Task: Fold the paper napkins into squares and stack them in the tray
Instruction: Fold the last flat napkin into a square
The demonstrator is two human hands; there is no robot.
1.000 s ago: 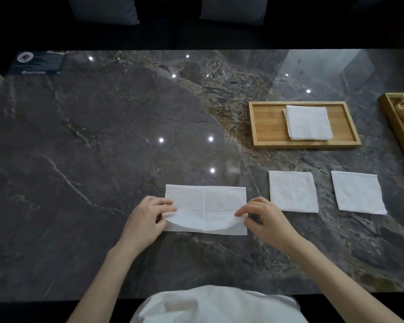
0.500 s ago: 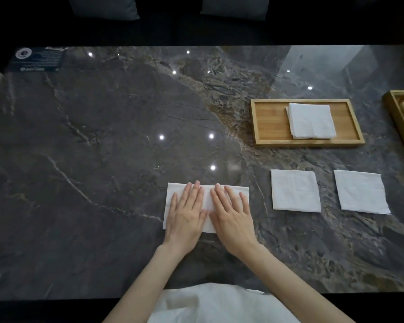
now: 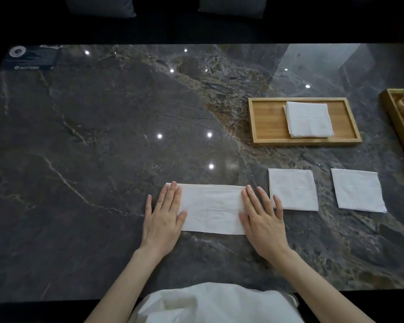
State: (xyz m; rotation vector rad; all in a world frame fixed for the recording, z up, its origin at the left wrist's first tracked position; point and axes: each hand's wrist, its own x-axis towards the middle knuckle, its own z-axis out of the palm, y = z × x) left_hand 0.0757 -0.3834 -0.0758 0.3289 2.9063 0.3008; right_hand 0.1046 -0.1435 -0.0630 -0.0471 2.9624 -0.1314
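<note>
A white napkin (image 3: 211, 208), folded in half into a long rectangle, lies flat on the dark marble table in front of me. My left hand (image 3: 162, 214) presses its left end with straight fingers. My right hand (image 3: 262, 216) lies flat on its right end, its outer fingers reaching the edge of a square napkin (image 3: 294, 188). Another square napkin (image 3: 357, 192) lies further right. Beyond them a bamboo tray (image 3: 266, 120) holds a stack of folded napkins (image 3: 309, 118) in its right half.
A second wooden tray (image 3: 399, 117) with a glass object sits at the right table edge. A dark printed card (image 3: 30, 58) lies at the far left corner. Two cushions stand behind the table's far edge.
My hands laid the raised napkin half down, pressed it side by side at the middle, then slid apart to its two ends, flattening the fold.
</note>
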